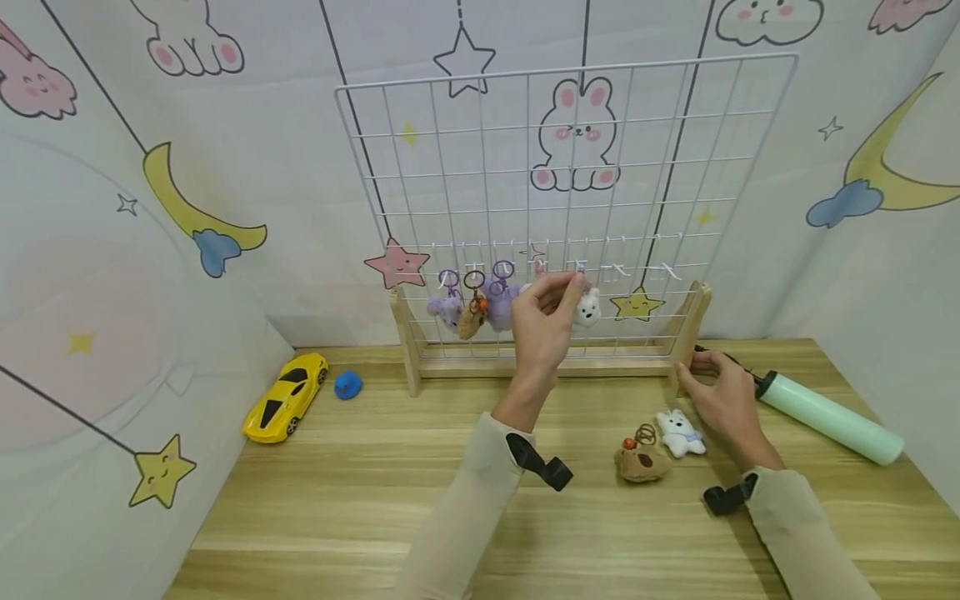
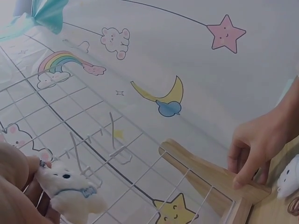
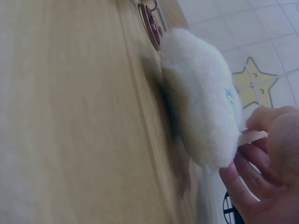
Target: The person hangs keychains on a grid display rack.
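Note:
My left hand (image 1: 546,323) is at the white wire grid (image 1: 577,158), thumb and fingertips pinching the top of a white plush dog keychain (image 1: 588,309). In the left wrist view this plush (image 2: 70,193) hangs below the fingertips, a blue bow at its neck. My right hand (image 1: 723,400) grips the lower end of the wooden stand leg (image 1: 695,312) on the right. Close beside that hand, a second white plush dog (image 1: 679,433) lies on the table, next to a brown plush keychain (image 1: 641,462) with an orange ball on top.
Purple plush keychains (image 1: 501,304) and a brown one (image 1: 472,320) hang on the grid's left part. Bare white hooks (image 1: 663,270) stick out at its right. A mint-green cylinder (image 1: 832,417) lies at the right, a yellow toy car (image 1: 287,398) and small blue object (image 1: 347,385) at the left.

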A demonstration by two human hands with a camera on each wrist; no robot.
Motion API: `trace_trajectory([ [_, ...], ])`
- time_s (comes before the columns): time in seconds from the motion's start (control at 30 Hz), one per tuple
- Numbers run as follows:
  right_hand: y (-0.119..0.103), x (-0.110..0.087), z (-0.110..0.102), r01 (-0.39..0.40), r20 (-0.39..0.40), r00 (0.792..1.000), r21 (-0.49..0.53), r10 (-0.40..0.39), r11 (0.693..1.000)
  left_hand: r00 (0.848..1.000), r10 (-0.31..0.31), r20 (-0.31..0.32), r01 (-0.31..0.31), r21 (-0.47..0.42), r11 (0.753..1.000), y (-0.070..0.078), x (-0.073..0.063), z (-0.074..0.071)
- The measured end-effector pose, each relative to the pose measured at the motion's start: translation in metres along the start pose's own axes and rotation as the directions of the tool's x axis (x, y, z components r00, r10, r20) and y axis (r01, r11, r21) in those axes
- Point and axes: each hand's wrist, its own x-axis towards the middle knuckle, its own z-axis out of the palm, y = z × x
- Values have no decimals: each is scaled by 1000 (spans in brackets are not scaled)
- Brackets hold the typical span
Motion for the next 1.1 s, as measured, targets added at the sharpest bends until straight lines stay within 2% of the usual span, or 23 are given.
trace_trajectory([
  [0.17,0,0,1,2,-7,1000,4,-2,1000,1000,0,8,0,11,1000,-3,0,-2],
  [0.23,0,0,1,5,-11,1000,4,-5,1000,1000,17,15,-17,21,1000,-5,0,-3],
  [0.43,0,0,1,11,-9,1000,3,-11,1000,992,126,21,-127,85,988,-9,-2,-8],
  [0.53,0,0,1,14,-7,1000,5,-14,1000,981,192,22,-193,156,969,-9,-5,-11],
  [0.67,0,-1,1,12,-5,1000,3,-12,1000,958,284,48,-287,259,923,-7,-11,-16],
  [0.73,1,-1,1,11,-3,1000,3,-11,1000,946,316,78,-325,277,904,-8,-14,-20],
  [0.8,0,-1,1,8,-2,1000,4,-8,1000,937,326,126,-348,267,899,-11,-18,-24],
  [0.87,0,-2,1,4,2,1000,4,-4,1000,932,312,182,-352,257,900,-17,-23,-27],
  [0.93,-1,-2,1,1,3,1000,6,-1,1000,932,267,244,-329,267,906,-27,-28,-30],
  [1.03,-1,-1,0,0,6,1000,8,0,1000,926,158,342,-270,310,912,-44,-35,-30],
  [1.1,-1,-1,0,1,4,1000,7,-1,1000,911,72,407,-231,356,905,-56,-41,-28],
])
